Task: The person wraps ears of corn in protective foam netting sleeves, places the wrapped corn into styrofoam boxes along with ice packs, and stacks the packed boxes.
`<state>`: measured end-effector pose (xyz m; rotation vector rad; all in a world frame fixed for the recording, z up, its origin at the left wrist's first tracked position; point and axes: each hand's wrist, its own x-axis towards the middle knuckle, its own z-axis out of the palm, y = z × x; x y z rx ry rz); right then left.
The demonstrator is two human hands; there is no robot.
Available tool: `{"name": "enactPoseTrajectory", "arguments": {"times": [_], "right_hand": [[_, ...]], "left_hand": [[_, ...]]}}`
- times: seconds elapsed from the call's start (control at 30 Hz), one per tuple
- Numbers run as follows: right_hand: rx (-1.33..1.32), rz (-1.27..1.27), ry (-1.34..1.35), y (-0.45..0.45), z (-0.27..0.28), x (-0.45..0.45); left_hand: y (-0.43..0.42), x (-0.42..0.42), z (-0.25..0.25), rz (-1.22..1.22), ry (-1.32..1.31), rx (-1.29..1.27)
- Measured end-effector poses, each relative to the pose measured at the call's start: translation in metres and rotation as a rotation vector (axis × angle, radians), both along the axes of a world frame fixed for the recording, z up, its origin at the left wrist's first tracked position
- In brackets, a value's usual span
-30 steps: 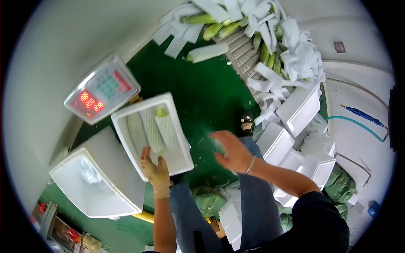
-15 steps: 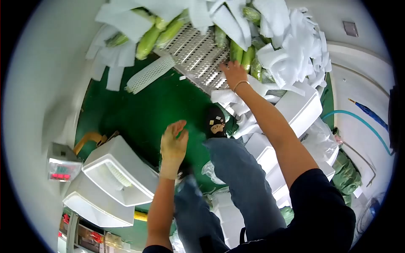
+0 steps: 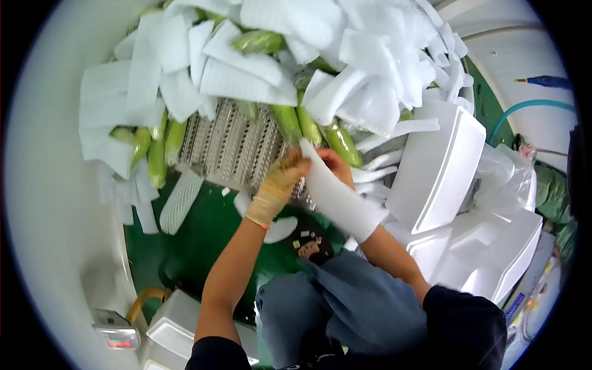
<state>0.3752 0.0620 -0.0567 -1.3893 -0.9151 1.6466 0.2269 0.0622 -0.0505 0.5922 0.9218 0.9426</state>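
Note:
A white foam sleeve (image 3: 339,197) slants between my hands in front of the perforated metal surface. My left hand (image 3: 280,185), in a striped work glove, is closed at the sleeve's upper end. Partly hidden behind the sleeve, my right hand (image 3: 336,165) is bare and grips it from the other side. Just beyond my fingers lie long green vegetables (image 3: 285,123) in clear wrap. Many white foam sleeves (image 3: 246,80) are heaped over more of these vegetables.
A netted foam sleeve (image 3: 181,202) lies at the edge of the perforated metal surface (image 3: 225,145). White foam boxes (image 3: 435,169) stand on the right, with another box (image 3: 179,324) at lower left. A small device with a red display (image 3: 117,330) is beside it. The floor (image 3: 203,231) is green.
I have bent lower and closer to the heap. My left hand has come up to join the right, and a foam sleeve is now held between them. Another foam piece lies near my shoe.

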Motion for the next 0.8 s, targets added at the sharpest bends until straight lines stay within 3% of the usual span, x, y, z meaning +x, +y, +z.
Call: {"name": "enactPoseTrajectory", "arguments": {"times": [0.07,0.13,0.2,0.23,0.33,0.37,0.4,0.47,0.5,0.57,0.63,0.67,0.73,0.8], "right_hand": [[0.141,-0.137,-0.346,-0.015,-0.005,0.015],[0.081,-0.384,0.23,-0.016,-0.043,0.053],[-0.129,-0.612,0.699,0.009,-0.007,0.066],[-0.114,-0.491,0.596,0.012,-0.01,0.077],[-0.325,-0.239,-0.006,0.0,-0.048,0.124],[-0.406,-0.324,0.494,-0.008,-0.079,0.141],[-0.467,-0.399,1.0,-0.018,-0.101,0.153],[-0.509,-0.576,0.856,-0.025,-0.087,0.139],[-0.417,-0.366,0.426,-0.025,-0.086,0.142],[-0.149,-0.023,-0.189,-0.021,-0.044,0.126],[-0.165,0.014,-0.328,-0.025,-0.024,0.117],[-0.015,0.227,-0.932,-0.032,0.023,0.1],[0.122,0.198,-0.877,-0.054,0.097,0.065],[0.2,0.133,-0.731,-0.062,0.123,0.036]], "left_hand": [[0.01,0.024,-0.006,-0.146,0.043,0.009],[0.017,0.056,-0.033,0.049,-0.31,-0.021],[0.036,0.079,-0.027,0.266,-0.636,-0.188],[0.039,0.086,-0.022,0.321,-0.594,-0.178],[0.024,0.111,-0.081,0.31,0.117,-0.117],[0.016,0.118,-0.082,0.251,0.33,-0.055],[0.008,0.125,-0.095,0.267,0.327,-0.033],[-0.006,0.14,-0.12,0.298,0.321,0.012],[-0.004,0.138,-0.109,0.066,0.574,-0.053],[0.004,0.125,-0.063,-0.251,0.791,-0.11],[-0.016,0.099,-0.097,-0.33,0.11,0.002],[-0.025,0.091,-0.075,-0.145,-0.549,-0.373],[-0.043,0.054,-0.023,-0.209,-0.647,-0.437],[-0.059,0.026,0.033,-0.192,-0.56,-0.464]]}}
